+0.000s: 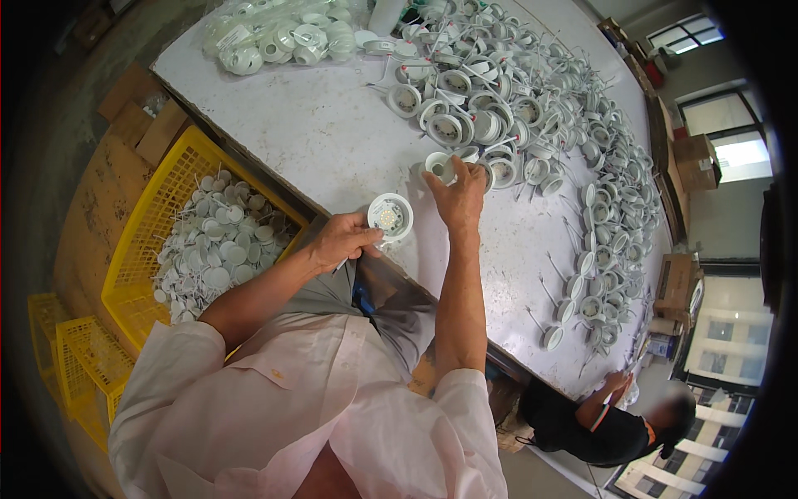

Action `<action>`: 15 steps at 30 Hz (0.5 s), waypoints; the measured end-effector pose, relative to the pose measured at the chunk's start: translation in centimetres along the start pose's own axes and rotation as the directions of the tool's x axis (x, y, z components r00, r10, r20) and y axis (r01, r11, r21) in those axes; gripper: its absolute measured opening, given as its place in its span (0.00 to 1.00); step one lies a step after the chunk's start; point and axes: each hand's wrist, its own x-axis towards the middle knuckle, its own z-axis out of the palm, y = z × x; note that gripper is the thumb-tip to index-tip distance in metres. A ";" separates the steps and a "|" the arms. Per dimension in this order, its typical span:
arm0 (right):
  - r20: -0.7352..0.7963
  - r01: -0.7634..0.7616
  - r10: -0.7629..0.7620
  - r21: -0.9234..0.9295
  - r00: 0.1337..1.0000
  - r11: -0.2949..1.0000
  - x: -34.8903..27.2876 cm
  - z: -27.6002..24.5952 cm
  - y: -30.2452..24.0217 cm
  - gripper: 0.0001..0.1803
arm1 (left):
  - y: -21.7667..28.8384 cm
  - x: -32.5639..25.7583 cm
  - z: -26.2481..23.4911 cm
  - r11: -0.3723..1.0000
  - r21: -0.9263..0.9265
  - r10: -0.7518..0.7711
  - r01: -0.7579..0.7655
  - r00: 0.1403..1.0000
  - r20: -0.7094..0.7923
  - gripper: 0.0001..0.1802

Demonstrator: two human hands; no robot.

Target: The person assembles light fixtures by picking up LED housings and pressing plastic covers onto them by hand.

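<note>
My left hand (pixel 343 242) grips a round white LED lamp housing (pixel 390 217) by its lower left edge. The housing's open face is turned up, and a pale disc with small yellowish dots shows inside. A thin piece sticks out below those fingers. Over the table, my right hand (pixel 460 196) is closed, thumb and fingers pinching a small white round cup-like part (pixel 438 167) with a hollow centre. Right beside it begins a large heap of white lamp housings (pixel 499 125), many with wires trailing out.
The white table (pixel 332 125) carries the heap along its far and right sides. A clear bag of white rings (pixel 283 37) lies at the far left. Left of me, a yellow crate (pixel 137 258) holds many white discs with wires. A co-worker (pixel 590 428) works at lower right.
</note>
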 end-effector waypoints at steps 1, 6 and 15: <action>-0.016 0.007 -0.006 0.043 1.000 0.999 0.0 0.0 0.1 0.33 | 0.0 0.0 0.0 1.000 0.000 0.002 -0.002 1.000 -0.001 0.16; -0.100 0.039 -0.019 0.202 0.995 0.979 -0.6 -0.3 0.7 0.31 | -0.3 0.2 0.1 1.000 -0.024 0.018 -0.018 1.000 -0.021 0.17; 0.016 -0.217 0.240 0.490 0.971 0.844 -3.0 -2.4 -0.3 0.25 | 0.4 0.6 1.2 0.999 -0.001 0.037 -0.037 0.997 -0.074 0.16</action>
